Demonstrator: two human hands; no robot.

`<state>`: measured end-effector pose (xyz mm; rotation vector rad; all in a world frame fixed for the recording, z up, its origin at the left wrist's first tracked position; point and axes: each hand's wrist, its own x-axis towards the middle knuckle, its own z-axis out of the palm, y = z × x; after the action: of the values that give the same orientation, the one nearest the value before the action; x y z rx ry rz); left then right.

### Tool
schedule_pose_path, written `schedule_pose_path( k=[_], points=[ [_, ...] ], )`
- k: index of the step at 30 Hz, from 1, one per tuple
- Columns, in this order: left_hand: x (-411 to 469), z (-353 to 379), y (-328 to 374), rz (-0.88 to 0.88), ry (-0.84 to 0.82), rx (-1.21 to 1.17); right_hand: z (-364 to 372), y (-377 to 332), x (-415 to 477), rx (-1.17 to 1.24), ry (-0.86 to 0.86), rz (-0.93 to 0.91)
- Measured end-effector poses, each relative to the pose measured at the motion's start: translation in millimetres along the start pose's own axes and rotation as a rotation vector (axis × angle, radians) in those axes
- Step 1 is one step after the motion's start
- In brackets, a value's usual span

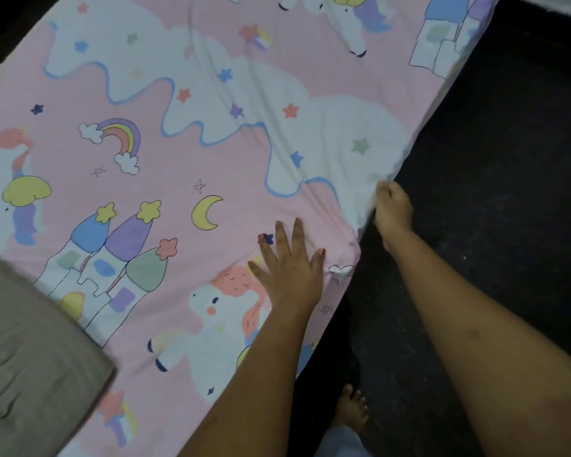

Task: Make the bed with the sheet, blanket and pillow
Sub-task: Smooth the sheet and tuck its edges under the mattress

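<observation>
A pink sheet (185,153) printed with unicorns, castles, stars and a rainbow covers the mattress across most of the view. My left hand (290,262) lies flat on the sheet near the bed's right edge, fingers spread. Just to its right, my right hand (393,209) is closed on the sheet's edge where it hangs over the mattress side, and creases run from that grip into the cloth. A grey-brown pillow or folded blanket (30,357) rests on the bed at the lower left.
Dark floor (491,192) runs along the bed's right side. My bare foot (350,407) stands on it close to the mattress edge. A pale strip of something shows at the top right corner.
</observation>
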<state>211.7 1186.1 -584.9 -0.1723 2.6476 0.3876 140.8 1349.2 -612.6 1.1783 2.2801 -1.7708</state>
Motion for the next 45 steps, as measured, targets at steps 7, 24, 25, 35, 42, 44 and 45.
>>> schedule_pose_path(
  k=[7, 24, 25, 35, 42, 44, 45],
  points=[
    [27, 1, 51, -0.028, 0.016, 0.019, -36, 10, 24, -0.217, 0.000, -0.143],
    [145, -35, 135, 0.113, 0.000, -0.031, -42, -68, 145, -0.083, -0.091, 0.064],
    [148, -39, 140, 0.112, -0.017, -0.030, -41, -64, 144, -0.075, -0.058, 0.058],
    [194, -43, 176, 0.192, -0.009, 0.005, -69, -47, 180, 0.126, 0.051, 0.165],
    [224, -54, 203, 0.240, -0.025, 0.019, -63, -81, 225, 0.330, 0.119, 0.197],
    [232, -56, 211, 0.249, -0.025, 0.035, -69, -98, 242, 0.296, 0.068, 0.118],
    [236, -56, 216, 0.250, -0.025, 0.043, -71, -105, 248, 0.256, 0.031, 0.083]
  ],
)
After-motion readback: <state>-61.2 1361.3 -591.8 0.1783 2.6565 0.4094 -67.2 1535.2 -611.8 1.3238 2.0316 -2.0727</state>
